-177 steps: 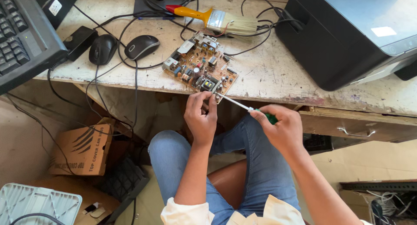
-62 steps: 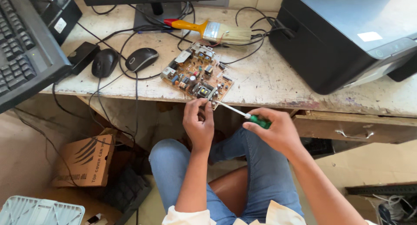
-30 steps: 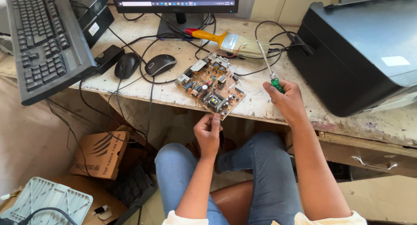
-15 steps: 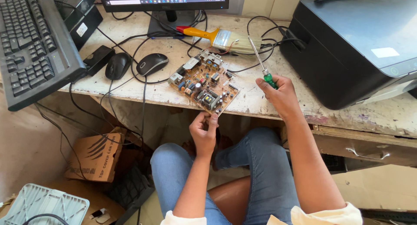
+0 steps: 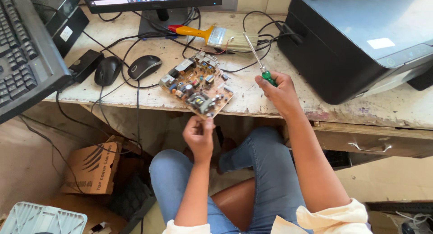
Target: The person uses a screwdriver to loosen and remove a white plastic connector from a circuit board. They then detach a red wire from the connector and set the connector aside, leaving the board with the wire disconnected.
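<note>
Circuit board point(image 5: 197, 83) lies on the worn desk point(image 5: 252, 98), near the front edge, with one corner coming a little over it. Its top is full of small parts, and it sits between the two computer mice point(image 5: 126, 69) and my right hand point(image 5: 279, 92).

My right hand is closed around the green handle of the screwdriver point(image 5: 260, 64); the metal shaft points up and away from me, toward the paintbrush point(image 5: 216, 35) with the yellow handle. My left hand point(image 5: 198, 134) is below the desk edge, just under the board's near corner, with the fingers curled together as if they pinch something small. I cannot tell what is inside, or if anything is.

To work well here, I think I should bring the tip down slowly and straight on one screw, and steady the board with my left hand, because the board can slide or tip at the edge. I should also keep the tip away from the small parts.

Hard to see: the screws on the board are too small to find, the tip of the screwdriver is lost against the brush hairs and cables point(image 5: 266, 35), and the black printer point(image 5: 361, 35) is cut off at the right.
</note>
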